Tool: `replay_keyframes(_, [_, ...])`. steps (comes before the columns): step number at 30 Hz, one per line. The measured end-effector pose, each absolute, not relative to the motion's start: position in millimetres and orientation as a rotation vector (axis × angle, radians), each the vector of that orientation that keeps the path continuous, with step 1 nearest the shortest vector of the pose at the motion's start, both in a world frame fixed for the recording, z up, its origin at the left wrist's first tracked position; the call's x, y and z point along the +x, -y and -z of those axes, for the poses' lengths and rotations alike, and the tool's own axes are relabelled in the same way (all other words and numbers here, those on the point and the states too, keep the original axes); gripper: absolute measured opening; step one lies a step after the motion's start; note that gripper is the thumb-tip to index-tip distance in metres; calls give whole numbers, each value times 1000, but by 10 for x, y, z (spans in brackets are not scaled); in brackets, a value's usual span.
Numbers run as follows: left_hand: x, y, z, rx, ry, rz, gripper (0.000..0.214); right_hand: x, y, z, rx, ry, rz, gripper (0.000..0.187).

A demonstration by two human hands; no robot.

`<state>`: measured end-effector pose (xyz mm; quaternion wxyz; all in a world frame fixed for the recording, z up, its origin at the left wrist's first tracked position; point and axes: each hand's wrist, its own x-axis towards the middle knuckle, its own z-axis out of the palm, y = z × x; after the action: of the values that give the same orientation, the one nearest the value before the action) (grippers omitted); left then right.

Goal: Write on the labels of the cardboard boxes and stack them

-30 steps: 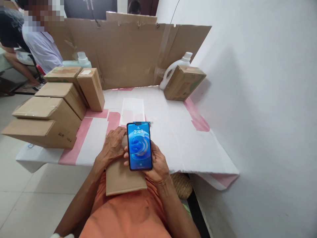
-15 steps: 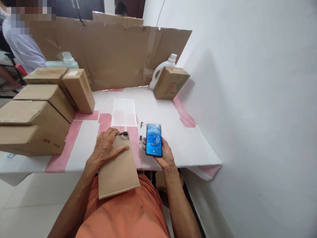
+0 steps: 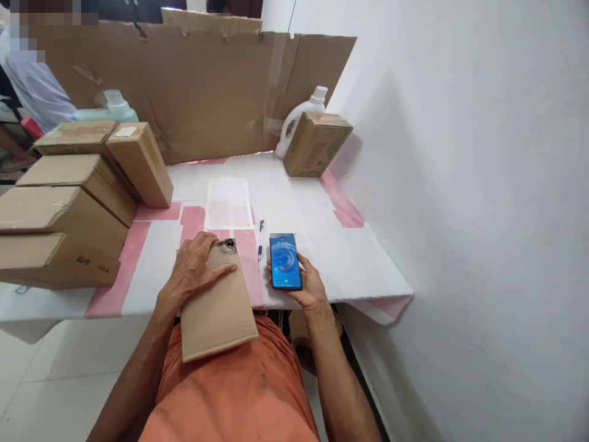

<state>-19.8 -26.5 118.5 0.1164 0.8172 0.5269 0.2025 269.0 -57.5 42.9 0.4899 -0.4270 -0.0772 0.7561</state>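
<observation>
My right hand (image 3: 307, 285) holds a smartphone (image 3: 285, 261) with a lit blue screen, low over the near edge of the white and pink table (image 3: 299, 202). My left hand (image 3: 196, 270) lies on a flat brown cardboard piece (image 3: 221, 307) that rests half on the table and half on my lap; its fingers are spread along the cardboard's top. A small dark round thing (image 3: 228, 245) sits at the cardboard's far corner. A pen (image 3: 261, 232) lies on the table between the cardboard and the phone.
Several brown cartons (image 3: 69, 202) are stacked at the left. A cardboard screen (image 3: 197, 92) stands at the back, with a white jug (image 3: 299, 116) and a tilted carton (image 3: 316, 143) at the back right. A white wall (image 3: 460, 184) borders the right. Another person (image 3: 32, 92) sits far left.
My right hand has carried the phone from above the cardboard piece down and to the right, beside the pen. The left hand stays on the cardboard. The view shifted slightly.
</observation>
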Motion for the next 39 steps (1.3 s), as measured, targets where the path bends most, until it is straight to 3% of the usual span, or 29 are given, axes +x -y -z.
replay_keyframes(12, [-197,263,-1195,2369,-1563,-578,57,2661,561,-301,-1039,246,-1777,42])
replay_keyframes(16, [-197,263,-1195,2376,-1559,-573,59,2540,519,-226,-1349,518,-1442,35])
replay_keyframes(23, [-198,244,-1188,2388,-1545,-586,60,2497,495,-148,-1626,735,-1077,48])
replay_keyframes(28, [-207,220,-1166,2402,-1498,-630,57,2640,579,-228,-1846,953,-800,38])
replay_keyframes(35, [-279,205,-1232,2324,-1357,-1039,42,2726,623,-258,-1975,1203,-619,37])
replay_keyframes(39, [-478,284,-1261,2213,-1483,-1272,44,2682,706,-367,-1986,1261,-523,39])
